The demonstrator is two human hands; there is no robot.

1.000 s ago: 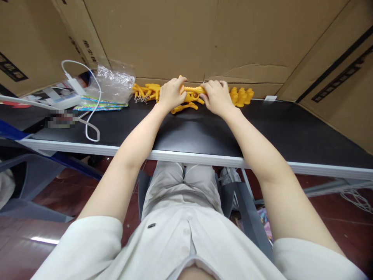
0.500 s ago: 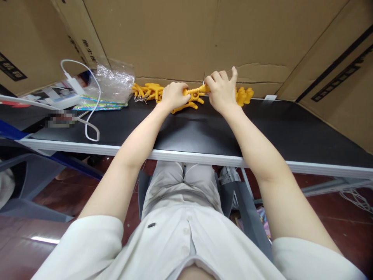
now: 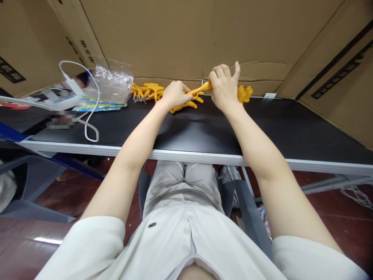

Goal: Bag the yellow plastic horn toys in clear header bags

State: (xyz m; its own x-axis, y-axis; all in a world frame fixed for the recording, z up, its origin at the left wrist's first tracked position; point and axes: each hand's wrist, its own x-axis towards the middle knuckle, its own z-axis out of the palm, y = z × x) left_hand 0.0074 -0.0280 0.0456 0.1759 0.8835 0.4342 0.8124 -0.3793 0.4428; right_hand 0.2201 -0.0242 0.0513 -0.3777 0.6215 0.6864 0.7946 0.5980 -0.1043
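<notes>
Between my hands stretches an orange segmented plastic piece [image 3: 201, 90], tilted up toward the right. My left hand [image 3: 175, 95] is closed on its lower left end, thumb against the ribbed part. My right hand [image 3: 223, 85] grips the thicker right end, its little finger raised. What lies under the fingers is hidden. Just below the held piece, a curved orange plastic part [image 3: 184, 106] rests on the black table beside my left hand. Left of that hand lies a pile of orange plastic pieces [image 3: 151, 90], some with small metal chains. More orange knobbed pieces [image 3: 245, 94] stand right of my right hand.
A clear plastic bag [image 3: 113, 81] and colourful packets [image 3: 100, 104] lie at the left. A white cable [image 3: 97, 83] loops over the black table [image 3: 198, 132] there. Cardboard walls [image 3: 175, 35] rise along the back and sides. A small white object [image 3: 270, 95] sits at the back right.
My right hand has risen slightly and shifted right. The orange segmented piece now slopes more steeply, and more of it shows between my hands. My left hand has barely moved.
</notes>
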